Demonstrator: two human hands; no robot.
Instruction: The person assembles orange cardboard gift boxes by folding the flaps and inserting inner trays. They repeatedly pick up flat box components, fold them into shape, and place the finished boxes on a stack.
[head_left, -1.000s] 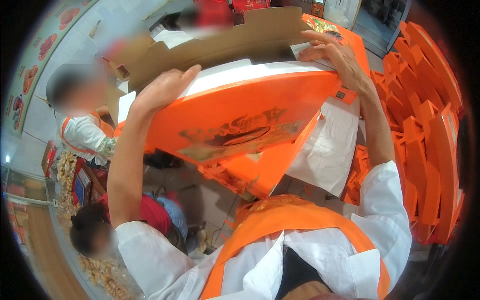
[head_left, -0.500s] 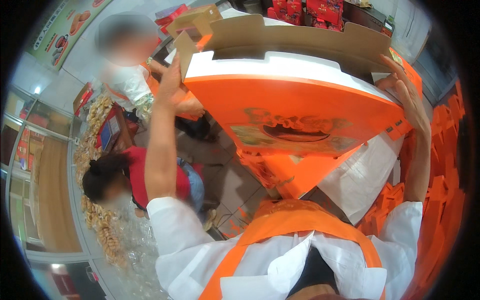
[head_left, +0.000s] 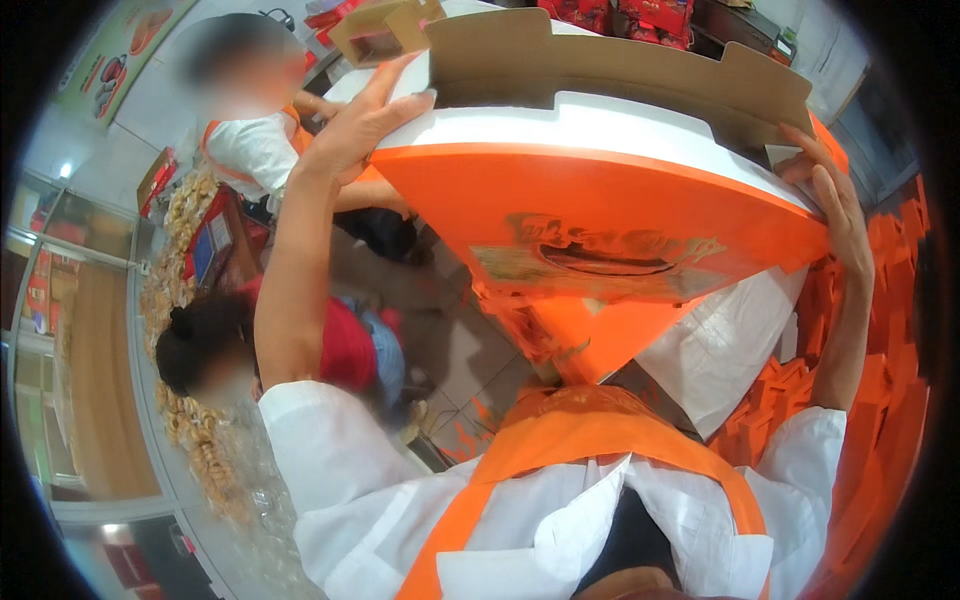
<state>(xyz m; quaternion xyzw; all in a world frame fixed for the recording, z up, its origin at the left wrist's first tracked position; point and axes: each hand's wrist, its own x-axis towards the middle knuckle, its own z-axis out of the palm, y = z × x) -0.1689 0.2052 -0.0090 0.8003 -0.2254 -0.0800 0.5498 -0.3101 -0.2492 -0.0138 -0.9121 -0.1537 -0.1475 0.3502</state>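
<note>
A large orange cardboard box [head_left: 450,195] is held up before me, its open top edge facing away and upward. The brown inside of one long flap [head_left: 620,80] stands up at the back. Along the front edge a white flap [head_left: 500,125] shows. My left hand [head_left: 365,125] grips the box's left corner, thumb stretched over the white side flap there. At the right end my right hand [head_left: 825,190] is wrapped round the corner, fingertips by the brown flap. Beneath the box, another orange cardboard piece [head_left: 610,335] shows in part.
A co-worker in an orange apron [head_left: 255,140] stands at the upper left. Another person in a red top [head_left: 345,345] bends beside heaped packaged food [head_left: 205,455]. Stacked orange cardboard [head_left: 870,400] fills the right side, near a white sack [head_left: 715,350]. Red boxes [head_left: 655,20] stand behind.
My left hand has tilted inward over the left corner. The side flap there stood up brown and now shows its white face. The box has shifted slightly right.
</note>
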